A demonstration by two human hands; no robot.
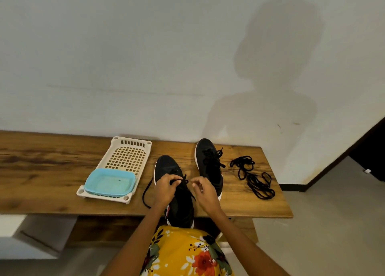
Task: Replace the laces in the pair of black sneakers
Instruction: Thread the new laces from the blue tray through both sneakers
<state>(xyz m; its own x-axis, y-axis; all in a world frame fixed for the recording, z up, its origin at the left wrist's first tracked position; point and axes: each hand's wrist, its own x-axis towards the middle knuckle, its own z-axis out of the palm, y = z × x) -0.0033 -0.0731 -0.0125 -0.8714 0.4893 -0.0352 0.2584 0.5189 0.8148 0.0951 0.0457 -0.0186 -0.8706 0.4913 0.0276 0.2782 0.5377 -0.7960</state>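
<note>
While the near sneaker [179, 194] lies at the table [62, 192] edge:
Left hand [165, 189]: fingers pinched on its lace [146, 192], one end trailing leftward.
Right hand [205, 191]: fingers curled; whether they hold anything cannot be told.
Handling: lace likely limp, light; best gripped near the eyelets.
Spare laces [253, 176]: right of far sneaker [209, 165].

Hands [187, 189] hide near sneaker's [177, 205] eyelets; its heel overhangs, partly hidden.

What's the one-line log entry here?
near sneaker: lace being worked | left hand: pinches lace | right hand: curled, unclear | far sneaker: laced
</note>
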